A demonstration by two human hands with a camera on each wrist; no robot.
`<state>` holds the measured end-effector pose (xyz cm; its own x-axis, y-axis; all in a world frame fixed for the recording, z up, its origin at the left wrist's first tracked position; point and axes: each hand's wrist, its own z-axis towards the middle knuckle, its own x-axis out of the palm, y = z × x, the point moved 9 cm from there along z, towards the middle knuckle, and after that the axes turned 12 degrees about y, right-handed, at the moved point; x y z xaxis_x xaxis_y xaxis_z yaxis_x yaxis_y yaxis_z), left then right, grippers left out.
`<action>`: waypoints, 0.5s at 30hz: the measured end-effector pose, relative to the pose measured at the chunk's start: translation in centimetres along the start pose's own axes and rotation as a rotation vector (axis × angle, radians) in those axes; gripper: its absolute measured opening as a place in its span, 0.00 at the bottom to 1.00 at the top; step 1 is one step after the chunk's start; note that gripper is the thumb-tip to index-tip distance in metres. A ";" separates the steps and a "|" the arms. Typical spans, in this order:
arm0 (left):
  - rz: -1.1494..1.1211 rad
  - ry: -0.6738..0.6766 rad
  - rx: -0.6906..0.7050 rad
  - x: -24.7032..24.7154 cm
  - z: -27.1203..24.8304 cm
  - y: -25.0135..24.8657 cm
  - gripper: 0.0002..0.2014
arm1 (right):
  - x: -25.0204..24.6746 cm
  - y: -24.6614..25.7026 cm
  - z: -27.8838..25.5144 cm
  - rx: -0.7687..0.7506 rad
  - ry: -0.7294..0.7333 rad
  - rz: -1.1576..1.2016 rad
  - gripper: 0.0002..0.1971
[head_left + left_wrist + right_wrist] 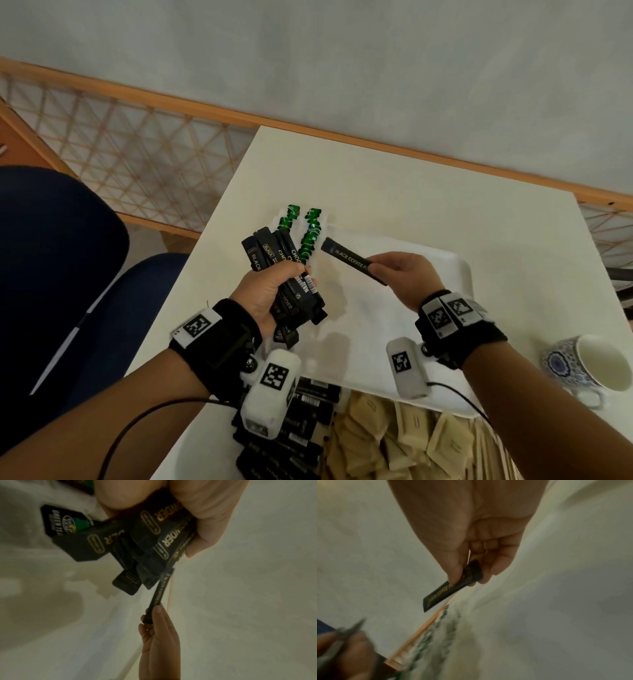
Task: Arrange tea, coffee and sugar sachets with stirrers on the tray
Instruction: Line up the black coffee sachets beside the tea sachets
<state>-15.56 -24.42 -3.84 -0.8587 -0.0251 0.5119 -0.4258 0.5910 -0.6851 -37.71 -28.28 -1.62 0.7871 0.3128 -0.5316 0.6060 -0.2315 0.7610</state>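
My left hand (274,291) grips a fanned bunch of black stick sachets (274,260) above the white tray (445,270); the left wrist view shows the bunch (137,539) with gold lettering, held in my curled fingers. My right hand (397,274) pinches one black coffee powder sachet (352,260) by its end, just right of the bunch. In the right wrist view, thumb and fingers hold that sachet (450,588). Two rows of green sachets (308,233) lie on the tray's far left part.
A box at the near edge holds black sachets (301,428) and beige sugar sachets (404,435). A blue-patterned cup (589,370) lies on its side at the right. A blue chair (68,274) stands left of the white table (479,205).
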 end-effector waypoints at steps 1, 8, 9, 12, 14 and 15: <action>-0.003 -0.005 -0.004 -0.1 0.3 -0.2 0.05 | -0.8 -0.3 1.0 0.024 -0.023 -0.066 0.06; -0.001 -0.001 -0.019 0.0 3.2 -1.2 0.04 | -2.4 0.1 6.6 0.039 -0.055 -0.390 0.09; -0.002 0.001 -0.023 0.0 3.6 -1.3 0.04 | -2.4 0.1 7.2 0.040 -0.054 -0.416 0.08; -0.002 -0.015 -0.034 0.0 4.6 -1.3 0.03 | -2.5 0.0 8.1 0.049 -0.049 -0.482 0.08; 0.001 -0.019 -0.030 0.1 5.0 -1.4 0.02 | -2.6 -0.1 8.4 0.044 -0.051 -0.498 0.08; 0.006 -0.016 -0.026 0.3 5.1 -1.4 0.02 | -2.6 -0.1 8.5 0.039 -0.053 -0.505 0.08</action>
<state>-16.65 -29.37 -5.41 -0.8657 -0.0349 0.4994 -0.4134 0.6123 -0.6739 -38.85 -36.92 -3.45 0.3989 0.3475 -0.8486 0.9155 -0.0982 0.3901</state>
